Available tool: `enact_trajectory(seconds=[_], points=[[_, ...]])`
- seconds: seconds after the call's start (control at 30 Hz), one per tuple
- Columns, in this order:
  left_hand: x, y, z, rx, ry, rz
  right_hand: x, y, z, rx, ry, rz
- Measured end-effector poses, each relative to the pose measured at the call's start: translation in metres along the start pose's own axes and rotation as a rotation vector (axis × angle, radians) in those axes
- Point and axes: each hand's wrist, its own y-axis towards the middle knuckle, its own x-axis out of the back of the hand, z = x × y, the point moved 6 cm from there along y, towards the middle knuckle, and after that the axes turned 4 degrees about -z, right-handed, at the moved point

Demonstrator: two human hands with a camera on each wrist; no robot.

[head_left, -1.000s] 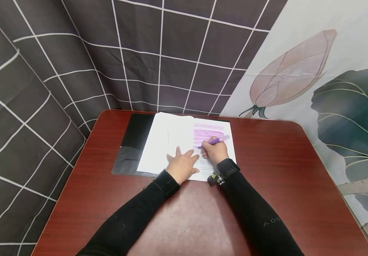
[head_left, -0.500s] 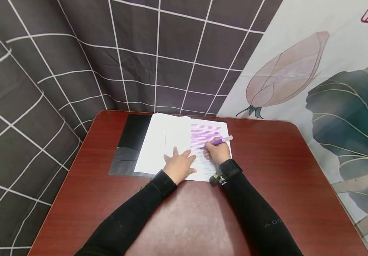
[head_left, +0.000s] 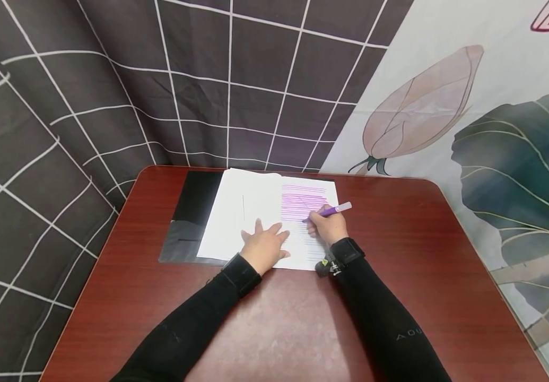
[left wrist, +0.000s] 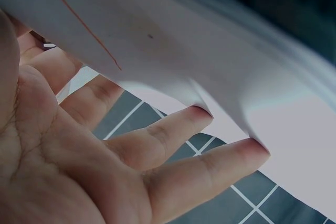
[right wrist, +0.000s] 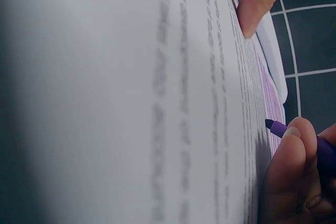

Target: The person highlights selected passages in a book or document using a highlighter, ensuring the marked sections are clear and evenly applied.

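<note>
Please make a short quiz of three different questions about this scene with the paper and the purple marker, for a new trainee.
1. True or false: the left hand rests flat, fingers spread, on the paper.
2. Which hand has its grip on the purple marker? A. left B. right
3. Fill in: the paper lies on a dark mat on the red-brown ____.

Key: 1 true. 2 B. 3 table.

The table (head_left: 422, 254) looks like glossy red-brown wood veneer with a fine grain. The paper (head_left: 250, 212) is matt white and smooth, lying on a shiny black folder (head_left: 193, 212). The marker (head_left: 332, 211) is smooth purple plastic. Behind hangs creased cloth (head_left: 112, 95).
</note>
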Motion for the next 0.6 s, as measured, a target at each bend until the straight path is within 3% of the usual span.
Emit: enact_trajectory(seconds=[0.3, 0.6], points=[[-0.015, 0.006, 0.008, -0.017, -0.001, -0.034, 0.01, 0.001, -0.002, -0.023, 0.012, 0.004], [-0.009, 0.004, 0.005, -0.016, -0.011, -0.031, 0.022, 0.003, -0.006, -0.043, 0.003, -0.01]])
